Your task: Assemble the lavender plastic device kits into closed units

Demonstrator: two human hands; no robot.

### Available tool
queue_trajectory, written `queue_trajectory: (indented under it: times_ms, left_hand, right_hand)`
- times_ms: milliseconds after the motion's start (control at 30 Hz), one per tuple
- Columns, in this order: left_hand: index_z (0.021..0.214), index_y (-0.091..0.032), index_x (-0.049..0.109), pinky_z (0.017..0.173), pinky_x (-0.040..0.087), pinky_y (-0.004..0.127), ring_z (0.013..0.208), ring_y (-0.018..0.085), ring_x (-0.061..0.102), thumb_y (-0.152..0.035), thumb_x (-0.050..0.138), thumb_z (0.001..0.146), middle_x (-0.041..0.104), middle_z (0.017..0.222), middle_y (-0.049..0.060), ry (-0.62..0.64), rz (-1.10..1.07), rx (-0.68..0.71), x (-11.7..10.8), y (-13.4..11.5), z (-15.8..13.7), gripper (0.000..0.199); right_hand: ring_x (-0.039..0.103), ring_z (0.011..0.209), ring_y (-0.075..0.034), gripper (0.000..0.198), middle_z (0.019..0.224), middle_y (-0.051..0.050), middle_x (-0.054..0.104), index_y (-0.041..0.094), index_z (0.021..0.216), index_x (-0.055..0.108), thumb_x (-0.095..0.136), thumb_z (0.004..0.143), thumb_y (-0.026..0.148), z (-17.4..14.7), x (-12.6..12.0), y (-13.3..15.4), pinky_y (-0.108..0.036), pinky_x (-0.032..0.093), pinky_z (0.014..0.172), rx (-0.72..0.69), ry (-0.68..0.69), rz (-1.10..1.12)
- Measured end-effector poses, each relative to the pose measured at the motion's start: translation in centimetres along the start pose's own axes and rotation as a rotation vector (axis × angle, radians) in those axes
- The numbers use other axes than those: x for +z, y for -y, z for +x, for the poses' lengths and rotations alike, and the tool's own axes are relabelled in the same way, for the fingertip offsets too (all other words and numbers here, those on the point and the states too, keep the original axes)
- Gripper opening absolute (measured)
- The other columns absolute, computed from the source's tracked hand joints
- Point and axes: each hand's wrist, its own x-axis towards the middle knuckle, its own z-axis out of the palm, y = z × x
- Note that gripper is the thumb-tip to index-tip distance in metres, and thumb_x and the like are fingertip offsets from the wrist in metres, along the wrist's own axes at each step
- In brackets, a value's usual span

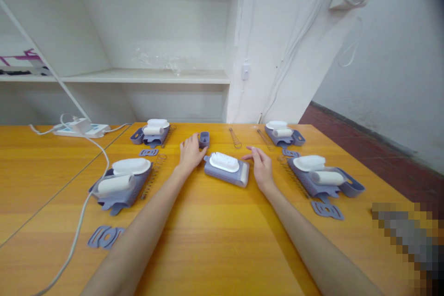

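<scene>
Case (pixel 222 177) w/ the white brush (pixel 225 162) on top is mid-frame on the table (pixel 208 249), lying flat, a bit askew. Prob light hollow plastic imo, stiff enough not to squash, smooth sides so maybe a bit slippery w/ dry fingers. I'd hold it by the long sides, approx the middle, & keep off the bristles and the pale end piece (pixel 244 174), which might be loose, idk.

L hand (pixel 190 153) is up near center, fingers and thumb at the small cup (pixel 205 140); looks like contact, but can't tell if it's actually clamped. Cup's prob light & rigid too, so thumb + fingers on the outer walls should do. R hand (pixel 262 166) is just right of the case, fingers apart, nothing visible in it. Wire coil (pixel 236 138) above center looks springy, might bend or snag, so pinch it gently tbh.
</scene>
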Motion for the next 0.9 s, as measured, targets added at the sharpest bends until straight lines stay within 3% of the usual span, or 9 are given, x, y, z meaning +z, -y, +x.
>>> queue_trajectory:
  times_ms: [100,300,433,567,800,900]
  left_hand:
    - [0.129,-0.017,0.036,0.099,0.029,0.044,0.117,0.029,0.046,-0.039,0.055,0.079,0.053,0.125,0.016,0.018,0.028,-0.009,0.2,0.7,-0.2,0.058]
    - [0.110,-0.021,0.055,0.101,0.023,0.051,0.111,0.027,0.050,-0.039,0.046,0.085,0.059,0.117,0.011,0.060,0.118,0.039,0.3,1.9,-0.8,0.032]
    - [0.095,-0.020,0.061,0.101,0.026,0.047,0.103,0.026,0.054,-0.037,0.044,0.086,0.062,0.105,0.011,0.013,0.227,0.031,0.0,1.7,-1.1,0.026]
    - [0.086,-0.018,0.063,0.093,0.033,0.045,0.096,0.028,0.057,-0.039,0.044,0.086,0.064,0.096,0.013,0.045,0.307,-0.007,-0.4,1.3,-0.9,0.029]
    - [0.105,-0.016,0.055,0.080,0.041,0.038,0.092,0.027,0.061,-0.017,0.038,0.085,0.065,0.094,0.014,0.137,0.313,0.027,-1.3,0.9,-0.9,0.026]
    - [0.111,-0.016,0.051,0.074,0.043,0.035,0.088,0.027,0.062,-0.012,0.036,0.084,0.065,0.091,0.015,0.187,0.308,0.098,-1.7,0.9,-1.1,0.032]
  right_hand:
    - [0.064,0.082,-0.021,0.043,0.086,-0.010,0.069,0.013,0.099,0.063,0.043,0.085,0.049,1.3,0.3,-0.8,-0.036,0.048,0.080,0.023,0.021,0.013]
    - [0.060,0.097,-0.020,0.039,0.109,-0.011,0.064,0.016,0.110,0.062,0.045,0.084,0.038,4.4,1.5,-2.5,-0.036,0.045,0.087,-0.049,0.147,-0.236]
    - [0.060,0.090,-0.020,0.037,0.103,-0.010,0.064,0.018,0.111,0.064,0.052,0.080,0.035,5.8,2.1,-2.9,-0.038,0.044,0.088,-0.058,0.211,-0.355]
    - [0.060,0.089,-0.021,0.030,0.095,-0.007,0.065,0.020,0.102,0.069,0.055,0.078,0.030,6.5,2.4,-2.7,-0.037,0.043,0.088,-0.070,0.262,-0.466]
    - [0.060,0.084,-0.023,0.012,0.081,-0.008,0.065,0.018,0.076,0.066,0.060,0.069,0.025,6.5,2.1,-2.5,-0.037,0.045,0.080,-0.003,0.177,-0.615]
    - [0.061,0.080,-0.024,0.013,0.076,-0.008,0.065,0.017,0.075,0.063,0.064,0.062,0.020,6.4,1.6,-2.5,-0.038,0.046,0.076,0.037,0.131,-0.630]
